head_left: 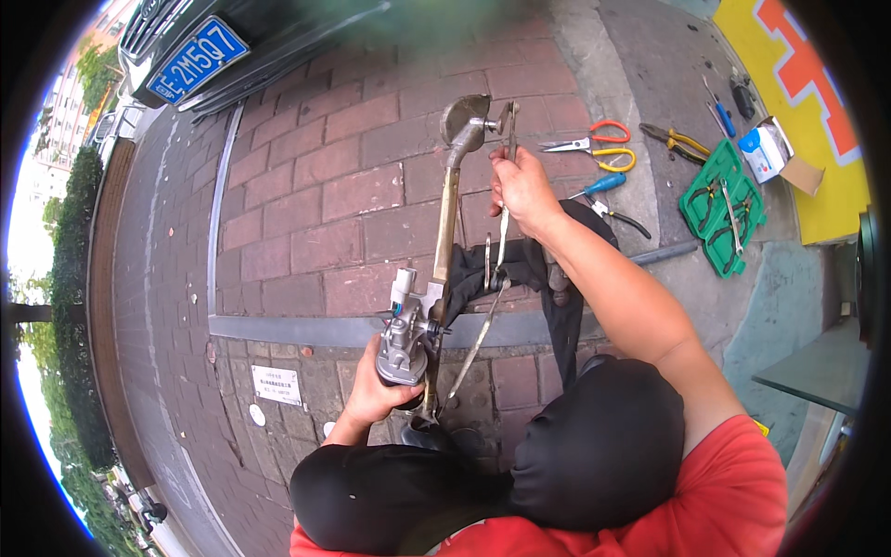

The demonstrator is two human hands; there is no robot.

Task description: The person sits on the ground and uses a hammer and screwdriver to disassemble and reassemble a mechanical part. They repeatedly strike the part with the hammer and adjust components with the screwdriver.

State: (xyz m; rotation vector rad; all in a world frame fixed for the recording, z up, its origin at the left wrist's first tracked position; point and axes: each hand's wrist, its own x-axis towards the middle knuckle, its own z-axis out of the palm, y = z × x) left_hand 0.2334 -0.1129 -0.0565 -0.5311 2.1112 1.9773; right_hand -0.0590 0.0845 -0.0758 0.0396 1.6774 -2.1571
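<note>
Upright in front of my knees stands what looks like a car's wiper linkage (446, 223), a worn metal frame bar with a grey cast-metal motor (405, 345) at its lower end. My left hand (373, 388) is closed around the underside of that motor. A rounded metal cap and pivot (463, 123) top the bar. Beside it runs a thin, jointed linkage rod (504, 237). My right hand (527, 190) has its fingers closed on the upper part of the rod, just below its end joint. The linkage's lowest end is partly hidden near my feet.
Scissors (583, 146), a blue screwdriver (605, 184) and yellow-handled pliers (677, 141) lie at the right. Farther right are an opened green tool case (721, 206) and a small box (767, 153). Black cloth (557, 297) lies under the rod. A parked car (278, 46) is at far left.
</note>
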